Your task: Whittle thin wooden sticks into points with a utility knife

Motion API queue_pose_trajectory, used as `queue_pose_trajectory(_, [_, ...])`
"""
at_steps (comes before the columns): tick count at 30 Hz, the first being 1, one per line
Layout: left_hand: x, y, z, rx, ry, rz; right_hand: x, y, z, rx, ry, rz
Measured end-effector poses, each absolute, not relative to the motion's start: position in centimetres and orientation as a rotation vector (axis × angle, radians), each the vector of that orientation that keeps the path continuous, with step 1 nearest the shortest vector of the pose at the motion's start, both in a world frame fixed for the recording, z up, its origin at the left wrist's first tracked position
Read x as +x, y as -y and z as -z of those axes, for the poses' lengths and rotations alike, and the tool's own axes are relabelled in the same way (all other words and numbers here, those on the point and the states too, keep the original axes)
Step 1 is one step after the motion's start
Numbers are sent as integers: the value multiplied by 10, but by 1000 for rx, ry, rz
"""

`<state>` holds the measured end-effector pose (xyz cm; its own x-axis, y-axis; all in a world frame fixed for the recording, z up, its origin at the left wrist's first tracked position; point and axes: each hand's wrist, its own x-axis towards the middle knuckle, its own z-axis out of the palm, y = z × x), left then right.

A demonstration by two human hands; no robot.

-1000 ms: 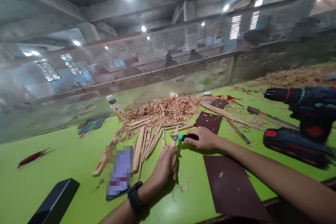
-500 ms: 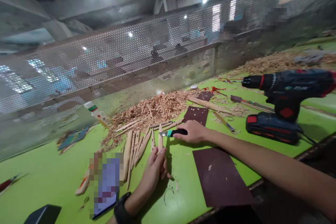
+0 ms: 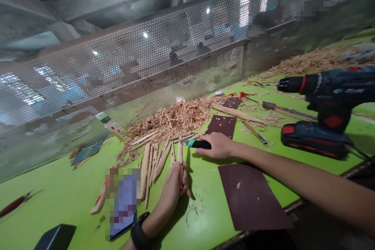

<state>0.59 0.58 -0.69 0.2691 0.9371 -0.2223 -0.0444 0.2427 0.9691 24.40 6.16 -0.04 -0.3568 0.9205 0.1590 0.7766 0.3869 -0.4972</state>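
I see the black-and-teal utility knife (image 3: 200, 144) has slid its blade nearer the tip of a slim pale wooden stick (image 3: 180, 153), just this side of the tan heap of curled wood shavings (image 3: 178, 116); seemingly an outward paring stroke. The left hand (image 3: 175, 179), knuckles up, clasps the stick's lower end in its fingers; the right hand (image 3: 218, 145) grips the knife, forearm stretched towards the heap.

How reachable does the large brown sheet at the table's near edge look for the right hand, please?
Probably yes: the large brown sheet lies close by, with only small wood chips on it. The right hand holds the knife, though, so it would likely need to put that down first.
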Motion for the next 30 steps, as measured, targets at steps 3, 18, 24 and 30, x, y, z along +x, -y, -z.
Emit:
queue_pose_trajectory(3, [6,-6,6,1047,-1058,-866,238,-56,0,-1407,2401,-409])
queue_pose_trajectory(18, [8,-3,2,1024,-1031,-818,239,-51,-6,-1346,2331,-453])
queue_pose_trajectory(24, [7,-4,7,1032,-1030,-863,237,-50,-7,-1231,2434,-594])
queue_pose_trajectory(30, [5,-2,9,1066,-1045,-855,238,-52,-4,-1171,2448,-605])
